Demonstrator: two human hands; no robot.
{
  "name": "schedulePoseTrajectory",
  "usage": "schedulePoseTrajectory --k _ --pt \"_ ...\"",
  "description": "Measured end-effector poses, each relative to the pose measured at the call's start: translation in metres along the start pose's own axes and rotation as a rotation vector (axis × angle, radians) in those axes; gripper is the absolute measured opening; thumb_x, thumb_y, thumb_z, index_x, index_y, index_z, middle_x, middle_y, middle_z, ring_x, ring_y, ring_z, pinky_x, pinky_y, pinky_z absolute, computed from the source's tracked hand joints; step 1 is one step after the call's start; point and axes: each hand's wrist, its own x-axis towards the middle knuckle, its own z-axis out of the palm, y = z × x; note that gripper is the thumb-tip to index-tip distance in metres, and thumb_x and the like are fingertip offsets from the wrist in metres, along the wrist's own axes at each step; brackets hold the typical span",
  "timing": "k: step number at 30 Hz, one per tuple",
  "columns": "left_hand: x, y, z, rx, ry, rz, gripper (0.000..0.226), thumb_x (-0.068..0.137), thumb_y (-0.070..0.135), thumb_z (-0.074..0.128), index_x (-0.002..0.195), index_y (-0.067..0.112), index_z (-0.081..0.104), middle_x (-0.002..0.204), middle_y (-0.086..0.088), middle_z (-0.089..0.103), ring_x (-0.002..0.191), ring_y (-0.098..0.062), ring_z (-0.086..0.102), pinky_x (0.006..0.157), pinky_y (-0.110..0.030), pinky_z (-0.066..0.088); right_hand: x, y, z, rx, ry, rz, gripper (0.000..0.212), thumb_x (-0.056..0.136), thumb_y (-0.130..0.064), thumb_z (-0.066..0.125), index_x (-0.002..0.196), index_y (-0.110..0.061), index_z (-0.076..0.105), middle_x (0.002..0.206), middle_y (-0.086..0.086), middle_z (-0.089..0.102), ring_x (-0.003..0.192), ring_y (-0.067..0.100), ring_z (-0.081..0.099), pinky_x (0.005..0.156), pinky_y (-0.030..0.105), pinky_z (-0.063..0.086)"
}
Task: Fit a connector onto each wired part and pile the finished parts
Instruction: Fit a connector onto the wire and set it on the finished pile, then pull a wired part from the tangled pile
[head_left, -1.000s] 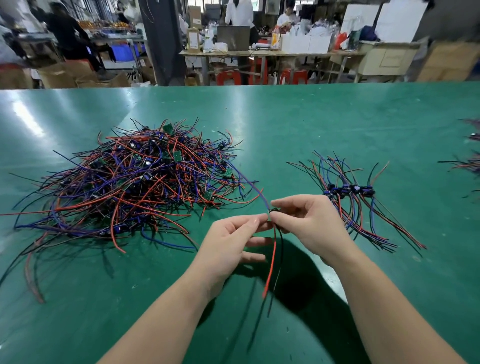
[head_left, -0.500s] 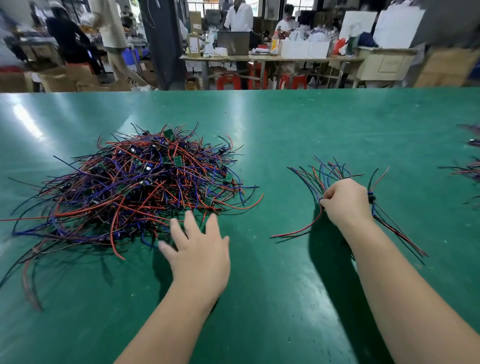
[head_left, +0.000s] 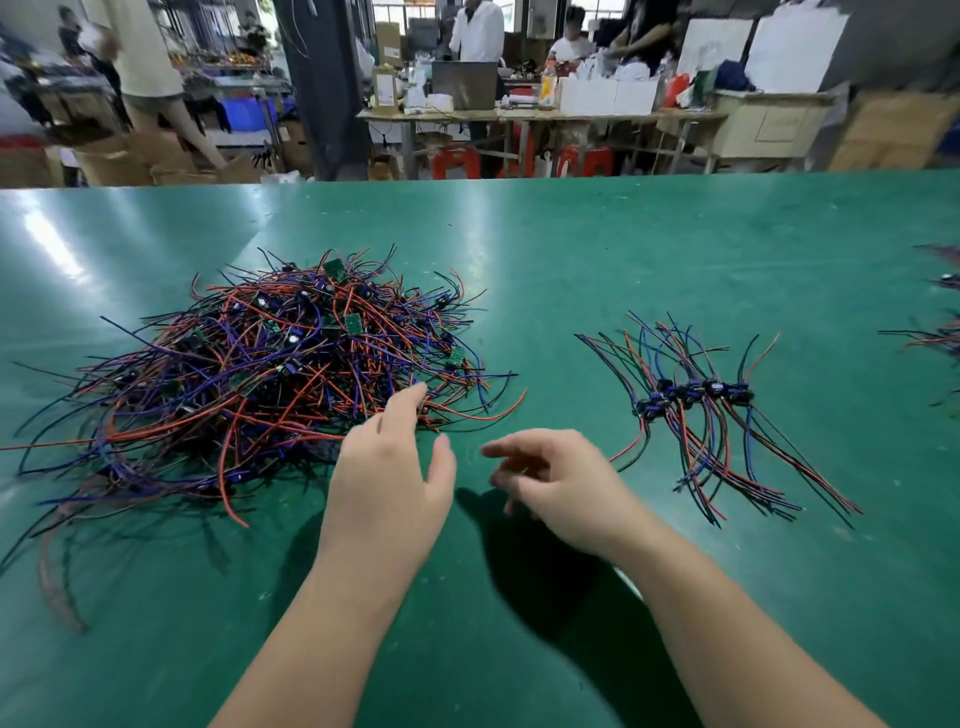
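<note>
Hovering the left hand (head_left: 387, 483) at the near right edge of the tangled heap of wired parts (head_left: 270, 374), with fingers straight and spread, gripping nothing. Laying the index fingertip (head_left: 415, 391) over the outermost red wires, without showing clearly enough to tell contact. Hanging the right hand (head_left: 561, 483) just beside the left, above the green table (head_left: 571, 249), with fingers loosely curled and blurred, holding nothing visible. Lying to the left on the table, spreading wide: that heap of red, blue and black leads with small green boards (head_left: 353, 323) scattered through it. Lying to the right of both hands, well apart from the heap: the finished parts (head_left: 691, 447), with dark connectors (head_left: 714, 388) lining up in a short row and leads fanning out both away and toward the near edge. Showing more wires (head_left: 935, 338) at the far right border, cut off by the frame. Looking past the table onto blurred people (head_left: 475, 31), workbenches (head_left: 519, 117) and red stools (head_left: 587, 161).
</note>
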Motion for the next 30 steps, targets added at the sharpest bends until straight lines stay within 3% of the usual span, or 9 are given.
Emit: schedulePoseTrajectory --k 4,8,10,14,18,21,23,27,30 --pt "-0.006 0.013 -0.002 -0.220 0.152 0.155 0.043 0.080 0.010 0.062 0.123 0.007 0.059 0.100 -0.003 0.067 0.081 -0.016 0.063 0.084 -0.016 0.042 -0.003 -0.006 0.014 0.408 -0.114 -0.077 0.057 0.084 0.004 0.066 0.130 -0.027 0.052 0.088 0.003 0.064 0.062 0.013 0.059 0.060 0.020 0.046" --pt "-0.012 0.023 0.000 -0.254 0.134 0.269 0.040 0.081 0.016 0.048 0.115 0.004 0.064 0.099 -0.005 0.069 0.084 -0.018 0.066 0.084 -0.018 0.046 -0.002 -0.009 0.022 0.510 -0.112 -0.137 0.047 0.085 0.009 0.062 0.121 -0.020 0.060 0.097 0.029 0.064 0.082 0.026 0.053 0.079 0.049 0.045" --pt "-0.010 0.020 0.000 -0.170 0.087 0.228 0.042 0.076 0.014 0.047 0.112 0.007 0.065 0.105 -0.007 0.067 0.095 -0.024 0.063 0.090 -0.023 0.043 -0.002 -0.008 0.025 0.491 -0.082 -0.123 0.041 0.084 0.007 0.064 0.114 -0.022 0.063 0.085 0.018 0.065 0.075 0.021 0.053 0.073 0.040 0.047" --pt "0.002 -0.007 -0.009 0.392 -0.154 -0.168 0.060 0.072 0.014 0.055 0.131 0.025 0.049 0.143 -0.005 0.037 0.125 -0.029 0.034 0.102 -0.037 0.031 -0.004 -0.002 0.025 0.468 -0.029 -0.018 0.030 0.085 0.000 0.066 0.108 -0.020 0.065 0.071 -0.002 0.064 0.058 0.010 0.060 0.054 0.019 0.045" --pt "0.008 -0.031 -0.012 0.527 -0.347 -0.267 0.046 0.085 0.006 0.047 0.126 0.024 0.052 0.128 -0.004 0.049 0.118 -0.028 0.040 0.091 -0.037 0.042 -0.003 -0.001 0.021 0.540 -0.009 0.058 0.023 0.090 0.001 0.058 0.100 -0.019 0.067 0.071 0.000 0.069 0.058 0.011 0.062 0.051 0.018 0.044" --pt "0.017 -0.039 -0.013 0.380 -0.311 -0.318 0.029 0.086 0.005 0.056 0.100 0.029 0.067 0.112 -0.007 0.065 0.094 -0.028 0.055 0.076 -0.030 0.044 -0.003 0.000 0.020 0.578 -0.019 0.083 0.020 0.092 0.001 0.055 0.096 -0.015 0.067 0.071 0.002 0.069 0.057 0.012 0.062 0.051 0.019 0.044" --pt "0.019 -0.039 -0.015 0.302 -0.234 -0.350 0.017 0.090 0.016 0.061 0.101 0.023 0.073 0.104 -0.008 0.070 0.090 -0.029 0.061 0.071 -0.026 0.040 -0.004 0.000 0.019 0.585 -0.019 0.096 0.020 0.093 0.001 0.054 0.093 -0.014 0.068 0.069 0.001 0.068 0.056 0.012 0.061 0.050 0.018 0.044" --pt "0.013 -0.031 -0.019 0.424 -0.007 -0.219 0.018 0.094 0.031 0.056 0.097 0.025 0.074 0.099 0.002 0.071 0.095 -0.028 0.054 0.073 -0.034 0.034 -0.004 0.001 0.017 0.619 -0.007 0.124 0.020 0.093 0.000 0.053 0.092 -0.011 0.069 0.068 0.002 0.068 0.055 0.012 0.060 0.051 0.019 0.045" --pt "0.012 -0.027 -0.020 0.358 0.163 -0.124 0.014 0.090 0.024 0.063 0.094 0.021 0.076 0.100 0.002 0.072 0.089 -0.031 0.054 0.077 -0.038 0.037 -0.004 0.001 0.016 0.626 -0.011 0.127 0.020 0.093 0.002 0.053 0.092 -0.010 0.068 0.069 0.003 0.067 0.055 0.013 0.060 0.051 0.020 0.044"
